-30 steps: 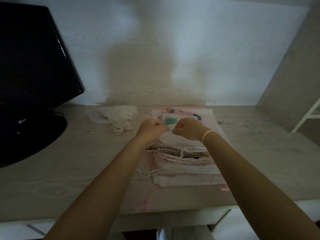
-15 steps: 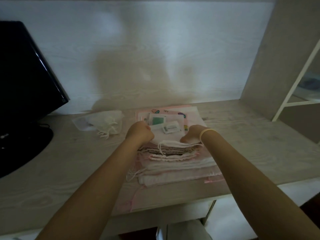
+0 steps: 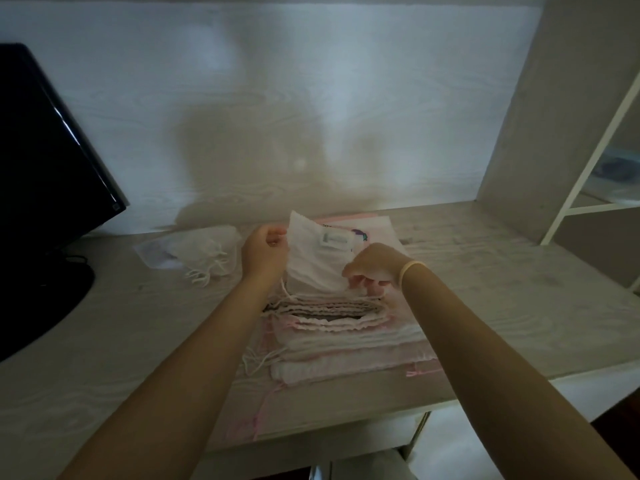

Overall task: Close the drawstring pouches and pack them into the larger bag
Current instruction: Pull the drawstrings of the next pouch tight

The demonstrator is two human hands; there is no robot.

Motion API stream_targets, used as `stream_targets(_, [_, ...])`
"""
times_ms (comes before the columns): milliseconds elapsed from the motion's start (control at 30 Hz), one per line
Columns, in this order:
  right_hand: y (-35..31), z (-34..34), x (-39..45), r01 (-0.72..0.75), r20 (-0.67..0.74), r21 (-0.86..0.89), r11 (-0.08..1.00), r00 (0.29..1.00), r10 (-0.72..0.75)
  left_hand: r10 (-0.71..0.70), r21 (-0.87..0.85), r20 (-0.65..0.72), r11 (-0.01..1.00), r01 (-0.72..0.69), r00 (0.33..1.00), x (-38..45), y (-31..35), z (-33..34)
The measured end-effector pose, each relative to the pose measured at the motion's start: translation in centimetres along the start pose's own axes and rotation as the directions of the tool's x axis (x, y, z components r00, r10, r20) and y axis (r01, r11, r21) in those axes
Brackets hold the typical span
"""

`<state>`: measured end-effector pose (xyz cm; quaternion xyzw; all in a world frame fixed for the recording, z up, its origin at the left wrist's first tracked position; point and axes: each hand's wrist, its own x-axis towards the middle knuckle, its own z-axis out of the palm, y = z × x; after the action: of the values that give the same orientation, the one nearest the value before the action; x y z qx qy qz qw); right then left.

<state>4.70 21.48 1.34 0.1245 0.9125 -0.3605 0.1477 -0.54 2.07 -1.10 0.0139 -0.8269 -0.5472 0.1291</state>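
From left: a monitor [image 3: 45,188] and loose gauze pouches [image 3: 201,251] rest on the surface [image 3: 104,323]. The left hand [image 3: 265,252] pinches the far edge of a white pouch [image 3: 313,261], now lifted off the stack of pouches [image 3: 332,327] where half a second ago it lay flat. The right hand [image 3: 375,270], fingers curled, appears to hold its near edge, perhaps the cord. Closing looks about to begin. The larger pink bag [image 3: 377,223] lies beneath the stack.
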Motion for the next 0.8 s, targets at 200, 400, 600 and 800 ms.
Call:
stream_targets(200, [0.3, 1.7, 0.8, 0.036, -0.057, 0.265, 0.964, 0.998, -0.022, -0.235, 0.145, 0.249, 0.968, 0.204, 0.940, 0.4, -1.8, -0.5])
stream_targets(400, [0.1, 2.1, 1.3, 0.104, 0.089, -0.192, 0.976, 0.992, -0.088, -0.253, 0.432, 0.328, 0.897, 0.094, 0.910, -0.1, -1.6, -1.8])
stream_targets(600, [-0.4, 2.3, 1.1, 0.173, -0.044, -0.052, 0.984, 0.984, -0.175, -0.238, 0.385, 0.388, 0.919, 0.078, 0.890, -0.6, -1.8, -2.2])
stream_targets(800, [0.3, 1.9, 1.0, 0.163, -0.203, 0.234, 0.959, 0.972, -0.116, -0.279, -0.029, 0.350, 0.951, 0.308, 0.894, -0.4, -3.5, -2.6])
